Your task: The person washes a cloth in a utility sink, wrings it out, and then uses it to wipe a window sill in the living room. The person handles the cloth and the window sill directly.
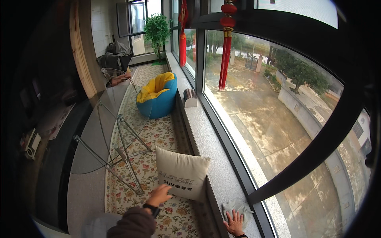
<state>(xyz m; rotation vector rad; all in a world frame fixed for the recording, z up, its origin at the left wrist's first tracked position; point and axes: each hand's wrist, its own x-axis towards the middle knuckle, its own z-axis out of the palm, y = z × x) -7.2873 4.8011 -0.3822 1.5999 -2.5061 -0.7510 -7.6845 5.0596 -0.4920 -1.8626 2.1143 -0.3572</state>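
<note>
My right hand [235,223] lies flat with its fingers spread on a pale grey cloth [247,214], which is crumpled on the white windowsill [214,162]. My left hand [160,194] reaches from a dark sleeve with its fingers stretched apart. Its fingertips overlap the lower left edge of a beige cushion [186,164] with dark print. Whether they touch it, I cannot tell. Propped up beside the sill, the cushion stands tilted.
On my left stands a round glass table [85,158] with metal legs, over a floral carpet [158,142]. Farther off are a blue and yellow beanbag [166,105], a small holder [190,98] on the sill and a green plant [157,31]. Red lantern tassels [225,59] hang by the window.
</note>
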